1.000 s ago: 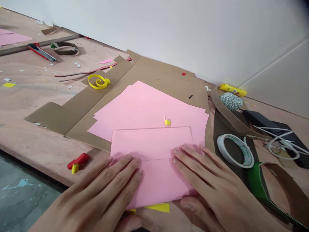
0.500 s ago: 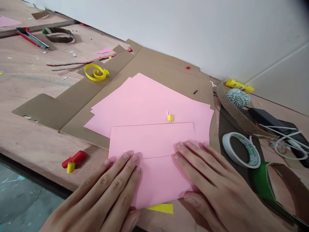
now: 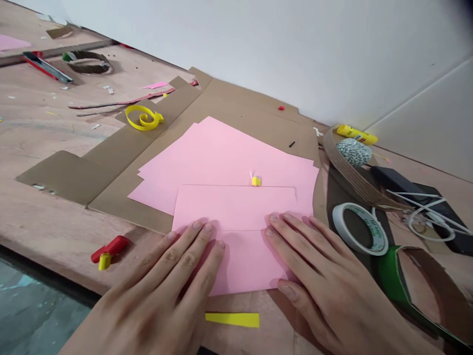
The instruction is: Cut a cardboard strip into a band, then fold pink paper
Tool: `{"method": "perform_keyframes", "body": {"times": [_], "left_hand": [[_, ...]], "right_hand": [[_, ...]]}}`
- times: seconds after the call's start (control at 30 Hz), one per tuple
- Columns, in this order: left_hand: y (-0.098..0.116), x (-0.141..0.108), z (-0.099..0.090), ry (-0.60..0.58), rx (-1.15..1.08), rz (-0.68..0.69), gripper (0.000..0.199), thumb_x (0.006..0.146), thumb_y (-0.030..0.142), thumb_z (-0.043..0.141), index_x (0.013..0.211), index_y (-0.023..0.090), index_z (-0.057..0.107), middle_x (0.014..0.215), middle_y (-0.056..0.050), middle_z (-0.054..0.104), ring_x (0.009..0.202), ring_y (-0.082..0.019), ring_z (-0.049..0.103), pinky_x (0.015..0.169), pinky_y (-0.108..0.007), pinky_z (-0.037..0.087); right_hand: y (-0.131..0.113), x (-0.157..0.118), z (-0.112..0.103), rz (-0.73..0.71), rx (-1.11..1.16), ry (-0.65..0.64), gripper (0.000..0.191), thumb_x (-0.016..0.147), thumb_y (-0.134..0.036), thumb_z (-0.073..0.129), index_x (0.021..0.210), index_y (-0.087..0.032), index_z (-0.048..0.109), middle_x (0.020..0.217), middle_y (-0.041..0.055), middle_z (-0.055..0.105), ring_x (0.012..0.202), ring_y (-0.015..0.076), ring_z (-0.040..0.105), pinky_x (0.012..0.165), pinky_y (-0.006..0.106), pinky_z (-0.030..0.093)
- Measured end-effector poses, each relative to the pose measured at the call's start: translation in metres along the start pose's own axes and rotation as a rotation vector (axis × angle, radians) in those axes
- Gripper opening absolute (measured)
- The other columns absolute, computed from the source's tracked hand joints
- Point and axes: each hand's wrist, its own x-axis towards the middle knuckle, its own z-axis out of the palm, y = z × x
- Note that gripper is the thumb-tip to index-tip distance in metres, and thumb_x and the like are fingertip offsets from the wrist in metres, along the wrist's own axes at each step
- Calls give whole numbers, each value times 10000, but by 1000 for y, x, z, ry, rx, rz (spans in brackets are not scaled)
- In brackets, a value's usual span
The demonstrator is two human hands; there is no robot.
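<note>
A creased pink sheet of paper (image 3: 240, 256) lies in front of me, its upper part overlapping more pink sheets (image 3: 218, 153). My left hand (image 3: 173, 276) rests on its left side, fingers stretched out and touching the paper. On the right side my right hand (image 3: 314, 266) lies flat, its fingertips near the crease and its thumb by the lower edge. Neither hand grips anything. A small yellow piece (image 3: 256, 181) sits just above the sheet's far edge. Below the near edge lies a yellow paper strip (image 3: 232, 319).
Flattened cardboard (image 3: 244, 98) lies beneath the pink sheets. At right are a tape roll (image 3: 340, 227), a green-and-brown cardboard ring (image 3: 388, 276), a string ball (image 3: 354, 152) and a yellow tube (image 3: 356, 134). At left are a red marker cap (image 3: 111, 249), a yellow coil (image 3: 129, 117) and a cutter (image 3: 48, 66).
The creased sheet has shifted slightly away from me and straightened, with both hands on it. More of the yellow strip now shows below it. The view has moved a little.
</note>
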Motion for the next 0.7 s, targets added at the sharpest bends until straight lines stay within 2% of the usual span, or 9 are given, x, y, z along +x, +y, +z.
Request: {"method": "perform_keyframes", "body": {"times": [0.13,0.23,0.4,0.53,0.7], "left_hand": [[2,3,5,57,-63,-78,760,955,128,483,1695,116,308,1732,-109,406,1614,-256,356,1365,-406,218],[8,6,8,102,-90,-134,762,975,115,482,1707,131,273,1732,-97,411,1596,-240,391,1351,-382,257],[13,8,11,112,-46,-86,721,996,129,516,1676,20,300,1739,-193,363,1611,-308,353,1355,-419,233],[16,4,14,112,-37,-121,698,1029,185,509,1681,45,302,1731,-183,384,1603,-329,368,1347,-443,263],[18,7,13,122,-30,-123,696,1044,212,507,1685,47,292,1733,-183,380,1616,-300,347,1357,-420,238]], "right_hand": [[1,2,1,7,45,36,451,1096,-305,517,1479,-92,627,1600,110,600,1505,246,485,1310,396,194],[2,2,2,17,54,12,471,1083,-309,536,1503,-111,617,1628,88,572,1517,250,470,1324,394,168],[3,0,4,24,55,5,478,1086,-284,515,1524,-110,593,1655,83,539,1561,232,416,1332,391,161],[2,-1,3,31,53,-17,499,1080,-269,510,1553,-117,556,1685,70,499,1590,213,371,1332,385,164],[2,-3,3,1,3,-49,541,1069,-237,489,1589,-89,494,1716,98,448,1612,232,322,1325,426,161]]}}
